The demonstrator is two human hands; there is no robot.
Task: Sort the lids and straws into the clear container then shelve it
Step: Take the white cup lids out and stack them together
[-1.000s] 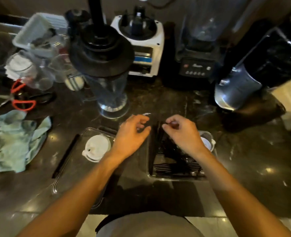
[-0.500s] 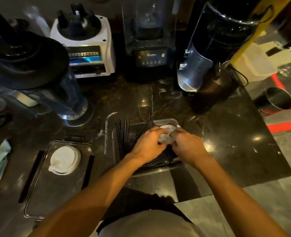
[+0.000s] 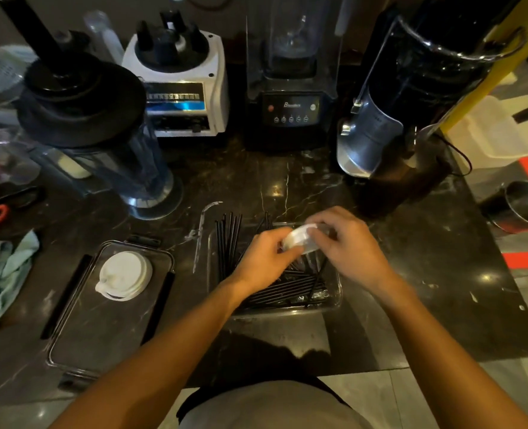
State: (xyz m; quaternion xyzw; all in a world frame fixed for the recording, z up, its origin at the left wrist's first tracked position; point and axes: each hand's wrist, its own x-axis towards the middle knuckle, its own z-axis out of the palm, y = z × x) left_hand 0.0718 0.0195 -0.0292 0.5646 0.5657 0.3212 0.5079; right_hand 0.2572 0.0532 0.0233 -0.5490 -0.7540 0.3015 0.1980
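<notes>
Holding a stack of white lids (image 3: 296,239) between them, the left hand (image 3: 264,261) and the right hand (image 3: 347,243) meet above the clear container (image 3: 334,300), which sits on the dark marble counter (image 3: 411,274) near the person. Both hands are partly closed, fingers curled onto the lids from opposite sides; the stack is tilted and blurred, so its count cannot be told. Black straws (image 3: 287,286) lie inside the container, some flat across its near part, others leaning up over its far left rim. To the left, a flat clear container cover (image 3: 101,329) lies on the counter with one white cup lid (image 3: 123,275) resting on its far half, well apart from the hands. Along the far edge stand a blender jar with black lid (image 3: 83,97), a white blender base (image 3: 179,88), a black blender (image 3: 290,103) and a coffee grinder (image 3: 411,88). A pale green cloth (image 3: 2,274) lies at far left.
</notes>
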